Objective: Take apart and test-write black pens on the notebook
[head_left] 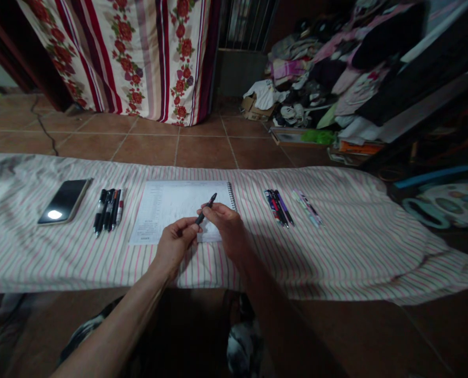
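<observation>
Both hands hold one black pen [212,200] at a slant above a spiral notebook [174,202]. The thumb and fingers of my left hand [178,236] pinch its lower end. My right hand [224,220] grips it near the middle, and the dark upper end sticks out past the fingers. The notebook's white printed page faces up, its wire binding on the right. To the left lies a row of black pens [107,210]. On the right are a group of dark and purple pens [279,208] and a few pale pens [307,208].
A smartphone [65,201] lies at the left on the striped cloth [355,236] covering the low table. Beyond it hangs a floral curtain [139,63] over a tiled floor. Clothes [332,68] and boxes are heaped at the back right.
</observation>
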A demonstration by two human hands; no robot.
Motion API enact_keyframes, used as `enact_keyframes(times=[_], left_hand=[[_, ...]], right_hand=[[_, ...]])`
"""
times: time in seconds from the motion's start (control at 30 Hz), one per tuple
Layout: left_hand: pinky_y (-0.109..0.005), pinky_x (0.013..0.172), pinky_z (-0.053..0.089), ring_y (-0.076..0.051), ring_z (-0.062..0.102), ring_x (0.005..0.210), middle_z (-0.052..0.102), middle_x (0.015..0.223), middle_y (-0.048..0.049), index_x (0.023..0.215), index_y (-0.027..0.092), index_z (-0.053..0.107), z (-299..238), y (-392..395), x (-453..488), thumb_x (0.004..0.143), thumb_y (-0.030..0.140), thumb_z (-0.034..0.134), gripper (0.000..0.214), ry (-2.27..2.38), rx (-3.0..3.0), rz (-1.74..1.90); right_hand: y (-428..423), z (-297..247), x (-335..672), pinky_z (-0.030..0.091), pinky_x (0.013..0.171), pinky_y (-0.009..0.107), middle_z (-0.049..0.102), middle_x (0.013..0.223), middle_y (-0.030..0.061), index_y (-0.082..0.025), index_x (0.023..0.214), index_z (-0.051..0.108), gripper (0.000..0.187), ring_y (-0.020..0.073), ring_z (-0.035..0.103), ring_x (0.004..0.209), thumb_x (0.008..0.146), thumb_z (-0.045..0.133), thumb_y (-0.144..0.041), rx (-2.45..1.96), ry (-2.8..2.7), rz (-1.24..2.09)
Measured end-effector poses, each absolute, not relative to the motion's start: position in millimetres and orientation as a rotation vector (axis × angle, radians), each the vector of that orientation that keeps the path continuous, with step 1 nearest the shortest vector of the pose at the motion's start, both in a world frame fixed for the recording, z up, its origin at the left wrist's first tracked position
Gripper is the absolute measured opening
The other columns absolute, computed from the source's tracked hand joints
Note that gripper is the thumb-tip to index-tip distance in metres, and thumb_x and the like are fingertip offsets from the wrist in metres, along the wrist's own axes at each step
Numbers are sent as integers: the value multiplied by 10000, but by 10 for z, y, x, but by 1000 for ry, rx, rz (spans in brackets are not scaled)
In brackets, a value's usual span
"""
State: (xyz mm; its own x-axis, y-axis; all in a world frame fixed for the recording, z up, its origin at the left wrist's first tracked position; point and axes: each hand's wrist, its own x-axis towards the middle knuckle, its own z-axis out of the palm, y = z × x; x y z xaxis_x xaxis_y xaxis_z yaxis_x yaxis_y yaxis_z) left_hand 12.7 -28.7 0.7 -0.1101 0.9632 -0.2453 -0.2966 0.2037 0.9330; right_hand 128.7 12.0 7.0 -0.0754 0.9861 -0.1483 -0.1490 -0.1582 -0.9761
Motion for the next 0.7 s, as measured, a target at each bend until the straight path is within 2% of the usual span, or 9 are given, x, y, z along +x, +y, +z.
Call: enact_keyframes(times=[0.13, 0.33, 0.53, 0.7], left_hand=[[-189, 480, 332, -50, 445, 474, 616, 622, 7, 843, 130, 678, -14, -294, 146, 625, 245, 689, 247, 1248, 792, 1300], [-206, 520, 361, -70, 454, 503, 577, 581, 23, 863, 138, 676, -32, -285, 150, 622, 265, 681, 273, 1318, 847, 1311], [-216, 525, 366, -86, 459, 517, 538, 563, 37, 880, 134, 651, -56, -305, 148, 684, 259, 622, 235, 1425, 1009, 1312], [-246, 580, 403, -124, 505, 583, 592, 646, 1, 876, 145, 644, -80, -305, 152, 711, 261, 590, 209, 1570, 1171, 1336]], right_hand=[[113, 53, 1234, 407, 651, 260, 679, 738, 1, -186, 741, 640, 196, 139, 587, 671, 656, 646, -363, -1212, -1056, 1402], [121, -67, 1220, 403, 662, 248, 670, 832, 1, -202, 836, 655, 244, 142, 582, 751, 680, 618, -386, -1162, -1070, 1381], [102, -69, 1193, 417, 668, 258, 668, 771, -6, -196, 804, 655, 227, 152, 591, 737, 689, 600, -383, -1190, -1114, 1332], [88, -41, 1159, 418, 677, 261, 672, 779, 4, -187, 794, 653, 236, 155, 596, 746, 695, 595, -393, -1265, -1145, 1254]])
